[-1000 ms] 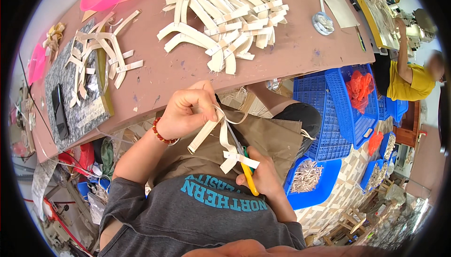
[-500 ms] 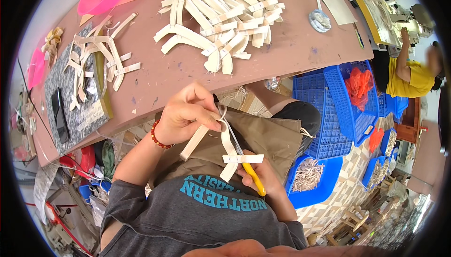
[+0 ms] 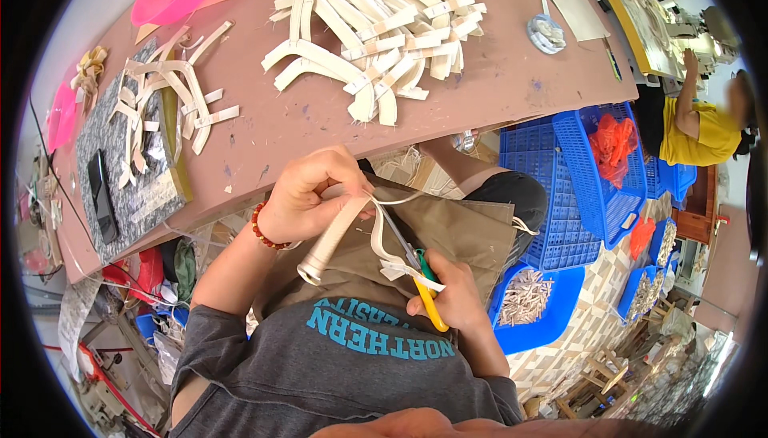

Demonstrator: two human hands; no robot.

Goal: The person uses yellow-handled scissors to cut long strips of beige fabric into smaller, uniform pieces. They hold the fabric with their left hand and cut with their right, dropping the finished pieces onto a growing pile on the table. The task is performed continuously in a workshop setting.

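Observation:
Over my lap, my left hand (image 3: 310, 196) pinches a cream fabric strap (image 3: 334, 236) between thumb and fingertips. One end of it hangs below that hand; the other part curls down toward my right hand (image 3: 454, 292). A thin loose strip sticks out to the right of the pinch. My right hand grips a pair of scissors (image 3: 430, 304) with yellow and green handles. The blades point up and left toward the pinched spot, beside the strap. A white tab on the strap lies against the scissors. Whether the blades touch the strap I cannot tell.
A large pile of similar straps (image 3: 376, 30) covers the table's middle, with a smaller group (image 3: 172, 86) at left near a phone (image 3: 101, 196). Blue crates (image 3: 532, 198) and a blue tub (image 3: 552, 310) stand at right. A person in yellow (image 3: 700, 134) works beyond.
The strap has turned and its left end swung round to show a rounded tip. My right hand has shifted and the scissors' green handle now shows. The thin strip now extends rightward.

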